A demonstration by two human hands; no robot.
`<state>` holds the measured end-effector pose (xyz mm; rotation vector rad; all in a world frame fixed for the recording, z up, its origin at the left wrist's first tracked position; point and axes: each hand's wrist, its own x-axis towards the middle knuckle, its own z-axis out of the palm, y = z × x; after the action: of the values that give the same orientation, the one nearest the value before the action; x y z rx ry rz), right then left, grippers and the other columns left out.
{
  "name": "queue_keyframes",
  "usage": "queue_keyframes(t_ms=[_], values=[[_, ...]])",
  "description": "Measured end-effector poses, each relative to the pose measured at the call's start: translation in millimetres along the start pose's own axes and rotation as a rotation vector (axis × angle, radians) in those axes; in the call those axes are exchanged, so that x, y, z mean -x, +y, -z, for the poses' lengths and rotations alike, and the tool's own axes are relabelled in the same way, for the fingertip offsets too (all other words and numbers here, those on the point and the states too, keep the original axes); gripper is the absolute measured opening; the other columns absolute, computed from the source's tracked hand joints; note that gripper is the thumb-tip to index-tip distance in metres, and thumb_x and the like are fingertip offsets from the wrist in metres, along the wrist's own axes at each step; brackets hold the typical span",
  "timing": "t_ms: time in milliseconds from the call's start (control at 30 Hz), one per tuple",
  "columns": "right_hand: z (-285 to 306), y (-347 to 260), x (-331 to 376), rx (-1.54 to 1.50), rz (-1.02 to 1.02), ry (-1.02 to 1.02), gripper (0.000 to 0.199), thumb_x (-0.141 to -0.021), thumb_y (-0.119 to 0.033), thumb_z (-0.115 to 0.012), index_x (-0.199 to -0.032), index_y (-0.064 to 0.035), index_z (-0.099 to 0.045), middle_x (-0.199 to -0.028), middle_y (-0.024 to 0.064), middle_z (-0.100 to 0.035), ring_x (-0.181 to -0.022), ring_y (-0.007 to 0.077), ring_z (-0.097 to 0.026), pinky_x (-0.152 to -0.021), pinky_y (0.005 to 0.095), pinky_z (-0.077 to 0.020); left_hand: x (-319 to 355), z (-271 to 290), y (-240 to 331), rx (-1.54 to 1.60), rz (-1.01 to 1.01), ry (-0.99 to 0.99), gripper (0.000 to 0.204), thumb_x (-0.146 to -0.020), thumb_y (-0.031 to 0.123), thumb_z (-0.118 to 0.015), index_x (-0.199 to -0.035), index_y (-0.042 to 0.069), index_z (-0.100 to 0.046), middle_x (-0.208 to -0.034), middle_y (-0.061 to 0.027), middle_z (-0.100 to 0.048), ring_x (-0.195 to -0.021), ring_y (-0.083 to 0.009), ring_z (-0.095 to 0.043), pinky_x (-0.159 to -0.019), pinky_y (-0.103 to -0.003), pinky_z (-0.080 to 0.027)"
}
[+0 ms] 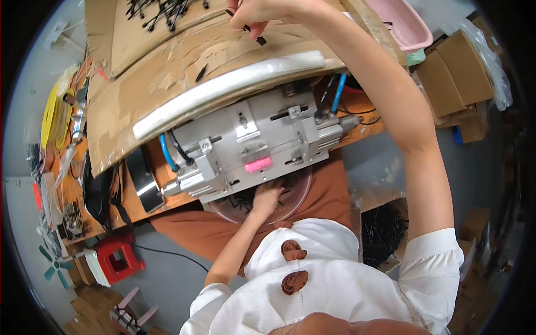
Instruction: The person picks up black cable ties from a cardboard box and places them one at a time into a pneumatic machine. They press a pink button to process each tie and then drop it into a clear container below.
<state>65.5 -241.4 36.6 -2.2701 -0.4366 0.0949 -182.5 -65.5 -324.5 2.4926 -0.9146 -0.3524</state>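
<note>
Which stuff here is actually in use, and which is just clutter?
In use:
- right hand pinching small black parts
- left hand in clear bowl
- metal machine
- cardboard sheet

Lying about:
- pink basket
- red stool
- yellow reels
- cardboard boxes

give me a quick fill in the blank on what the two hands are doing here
The right hand pinches a thin ____ pin above the brown cardboard sheet.
The left hand reaches into a clear round ____ bowl on the lap.
A small ____ tag sits on the grey metal machine.

Missing words: black; plastic; pink
</note>
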Motion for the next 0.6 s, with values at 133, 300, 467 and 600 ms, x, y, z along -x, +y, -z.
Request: queue_keyframes(t_ms=[133, 300, 467, 600], values=[[34, 20, 1, -0.119, -0.057, 0.073, 0.007, -0.072, -0.001, -0.067, -0.068, 0.0028, -0.062, -0.065, 0.0081, -0.064, -0.055, 0.0131, -0.065, -0.048, 0.0248, -0.0529, 5, -6, -73, 0.001, 0.252, -0.105, 0.041, -0.096, 0.024, -0.044, -0.134, 0.008, -0.047, -0.138, -0.0217, -0.044, -0.131, -0.0386, -0.037, -0.109, -0.045, -0.030], [46, 8, 9, 0.161, 0.025, 0.049, 0.008, -0.076, -0.005, -0.067, -0.083, -0.0001, -0.065, -0.071, 0.0095, -0.066, -0.059, 0.0166, -0.065, -0.052, 0.0270, -0.0513, 11, -8, -52, -0.109, 0.043, 0.267, 0.035, -0.086, 0.008, -0.049, -0.119, 0.001, -0.057, -0.116, -0.0231, -0.058, -0.109, -0.0412, -0.055, -0.095, -0.046, -0.043], [-48, -27, 0, 0.589, 0.516, -0.213, 0.014, -0.073, 0.001, -0.059, -0.087, 0.0014, -0.063, -0.078, 0.0165, -0.064, -0.073, 0.0335, -0.063, -0.070, 0.0411, -0.0502, 2, 18, 47, 0.239, -0.007, -0.175, 0.040, -0.080, 0.011, -0.065, -0.119, 0.006, -0.060, -0.114, -0.0195, -0.056, -0.104, -0.0354, -0.056, -0.090, -0.044, -0.045], [-72, -39, -7, 0.740, 0.629, -0.250, 0.009, -0.071, 0.000, -0.060, -0.079, 0.0002, -0.064, -0.077, 0.0166, -0.064, -0.078, 0.0353, -0.064, -0.070, 0.0435, -0.0503, 17, -8, 48, 0.360, -0.019, -0.086, 0.044, -0.084, 0.013, -0.063, -0.126, 0.007, -0.054, -0.114, -0.0191, -0.055, -0.101, -0.0395, -0.055, -0.089, -0.045, -0.044]])
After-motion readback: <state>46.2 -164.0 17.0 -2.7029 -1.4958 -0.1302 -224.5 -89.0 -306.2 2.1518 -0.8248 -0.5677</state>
